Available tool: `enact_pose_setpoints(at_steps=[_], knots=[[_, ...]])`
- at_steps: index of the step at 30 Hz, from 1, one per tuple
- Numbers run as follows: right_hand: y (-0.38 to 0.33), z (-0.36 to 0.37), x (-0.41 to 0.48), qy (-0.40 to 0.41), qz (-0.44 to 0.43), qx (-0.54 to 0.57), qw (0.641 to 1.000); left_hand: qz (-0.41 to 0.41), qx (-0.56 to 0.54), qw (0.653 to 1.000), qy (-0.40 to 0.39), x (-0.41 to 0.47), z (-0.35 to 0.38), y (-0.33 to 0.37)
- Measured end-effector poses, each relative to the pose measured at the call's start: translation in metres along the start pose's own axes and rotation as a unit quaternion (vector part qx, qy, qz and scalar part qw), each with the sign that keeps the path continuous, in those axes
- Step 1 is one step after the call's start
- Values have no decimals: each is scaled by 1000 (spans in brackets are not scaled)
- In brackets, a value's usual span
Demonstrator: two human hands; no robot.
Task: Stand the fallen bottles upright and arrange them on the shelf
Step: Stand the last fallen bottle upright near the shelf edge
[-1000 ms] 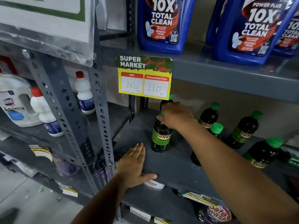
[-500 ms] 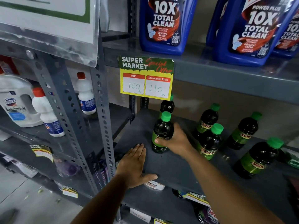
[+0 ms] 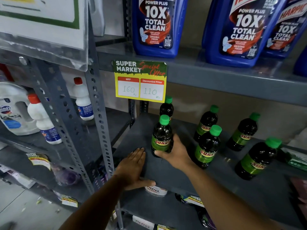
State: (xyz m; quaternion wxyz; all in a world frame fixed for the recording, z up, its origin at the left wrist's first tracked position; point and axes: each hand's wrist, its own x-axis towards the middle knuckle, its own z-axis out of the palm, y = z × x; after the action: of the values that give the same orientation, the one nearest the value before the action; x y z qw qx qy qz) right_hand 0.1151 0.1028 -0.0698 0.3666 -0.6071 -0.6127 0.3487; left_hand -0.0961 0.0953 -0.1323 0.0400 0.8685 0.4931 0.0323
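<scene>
Shelf: grey metal shelf (image 3: 166, 170), middle level, carrying six dark bottles with green caps and green "SUNNY" labels; all six stand upright.
Right hand: the right hand (image 3: 177, 155) reaches in from the lower right and wraps the lower body of the front-left bottle (image 3: 162, 135); thumb across the front near the base, the other fingers behind it out of sight.
Right grip: closed around that bottle, which rests with its base on the shelf.
Left hand: the left hand (image 3: 132, 168) lies flat, palm down, on the shelf's front left corner, thumb hooked over the front edge.
Left grip: fingers stretched out and together, holding nothing.
Back bottle: a second bottle (image 3: 166, 107) stands just behind the held one, its cap partly behind the price card (image 3: 140, 81).
Middle pair: one bottle (image 3: 206, 123) at the back, another (image 3: 207, 146) just in front of it, beside the right wrist.
Right pair: one bottle (image 3: 243, 132) at the back, another (image 3: 257, 160) nearer the front, apart from each other.
Price card: hangs from the upper shelf edge, reads MRP 160, discounted price 110.
Above: blue bottles (image 3: 156, 25) marked "10X TOTAL CLEAN".
Left rack: white bottles (image 3: 43, 120) with red caps.
</scene>
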Motion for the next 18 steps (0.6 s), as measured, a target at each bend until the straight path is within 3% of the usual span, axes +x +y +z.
enact_pose_setpoints(at_steps=[7, 18], knots=[[9, 2, 1, 29, -18, -47, 998, -51, -4, 998, -33, 5, -10, -4], [24, 12, -16, 2, -34, -74, 997, -68, -1, 997, -36, 8, -14, 0]])
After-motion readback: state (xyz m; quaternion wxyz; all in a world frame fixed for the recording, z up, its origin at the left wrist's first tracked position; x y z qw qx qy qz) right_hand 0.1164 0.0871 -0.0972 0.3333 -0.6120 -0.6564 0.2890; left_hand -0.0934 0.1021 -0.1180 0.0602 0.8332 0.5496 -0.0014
